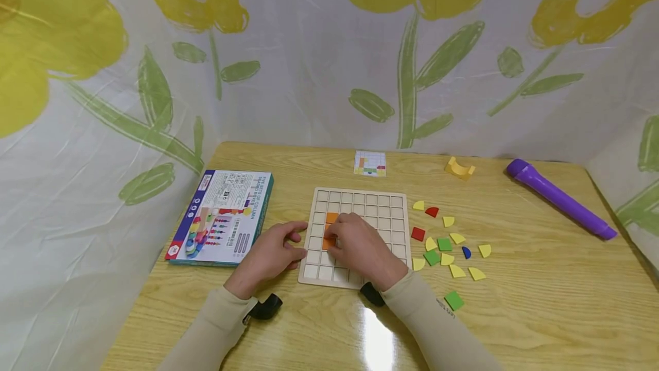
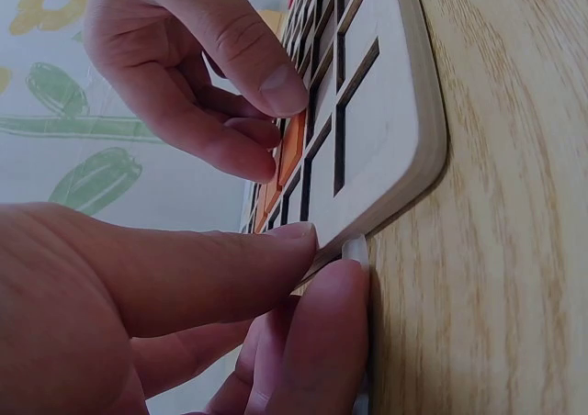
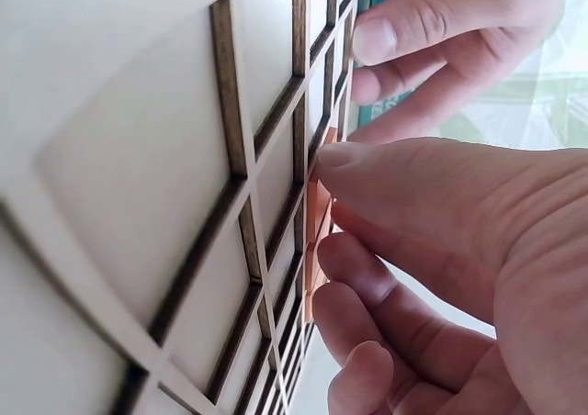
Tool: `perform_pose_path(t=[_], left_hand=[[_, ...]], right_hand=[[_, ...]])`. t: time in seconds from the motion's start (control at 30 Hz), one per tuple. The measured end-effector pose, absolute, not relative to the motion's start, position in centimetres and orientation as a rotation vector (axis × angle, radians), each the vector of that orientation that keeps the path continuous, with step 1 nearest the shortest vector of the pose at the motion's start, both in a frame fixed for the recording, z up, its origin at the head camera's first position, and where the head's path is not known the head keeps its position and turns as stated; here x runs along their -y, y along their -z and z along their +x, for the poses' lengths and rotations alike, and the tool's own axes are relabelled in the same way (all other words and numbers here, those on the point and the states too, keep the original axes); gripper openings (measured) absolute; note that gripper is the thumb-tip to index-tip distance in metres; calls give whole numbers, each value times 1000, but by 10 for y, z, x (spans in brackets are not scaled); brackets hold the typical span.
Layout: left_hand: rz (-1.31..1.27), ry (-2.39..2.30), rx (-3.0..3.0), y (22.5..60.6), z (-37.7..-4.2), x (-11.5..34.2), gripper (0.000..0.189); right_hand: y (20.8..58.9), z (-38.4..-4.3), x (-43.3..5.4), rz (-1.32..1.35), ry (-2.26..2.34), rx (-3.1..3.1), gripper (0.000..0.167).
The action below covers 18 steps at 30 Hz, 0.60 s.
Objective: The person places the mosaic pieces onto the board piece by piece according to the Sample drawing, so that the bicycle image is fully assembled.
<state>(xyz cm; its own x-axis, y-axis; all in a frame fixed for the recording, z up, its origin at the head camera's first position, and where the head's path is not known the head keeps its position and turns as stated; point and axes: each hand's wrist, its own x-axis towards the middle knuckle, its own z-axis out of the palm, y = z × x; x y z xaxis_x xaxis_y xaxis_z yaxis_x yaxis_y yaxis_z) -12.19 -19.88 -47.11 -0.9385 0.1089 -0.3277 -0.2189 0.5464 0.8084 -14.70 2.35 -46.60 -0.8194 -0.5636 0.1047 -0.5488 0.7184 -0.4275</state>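
Observation:
A wooden grid board [image 1: 360,198] lies flat on the table. Orange square tiles [image 1: 332,218] form a column in its left part. My right hand [image 1: 357,245] reaches over the board, thumb and index finger pinching an orange tile [image 2: 292,144] low in the grid; its other fingers curl loosely, and the hand hides part of the column from the head view. At the board's left edge rests my left hand [image 1: 270,254], its thumb [image 2: 289,236] and fingers touching the rim, loosely bent and spread along it.
Left of the board lies a toy box [image 1: 221,216]. A pattern card [image 1: 369,163] is behind it. Several yellow quarter pieces [image 1: 457,238], green squares [image 1: 454,300], red pieces [image 1: 418,234] and a blue half-round [image 1: 466,252] lie to the right. Farther off are a yellow stand [image 1: 460,170] and purple microphone [image 1: 561,198].

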Motion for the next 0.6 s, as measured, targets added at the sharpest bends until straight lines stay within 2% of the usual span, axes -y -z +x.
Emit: perform_pose_path(t=[0.6], left_hand=[[-72,-1332,-2462,472,-123,199,58]], right_hand=[[463,-148,-24,-951,707,-2879,9]])
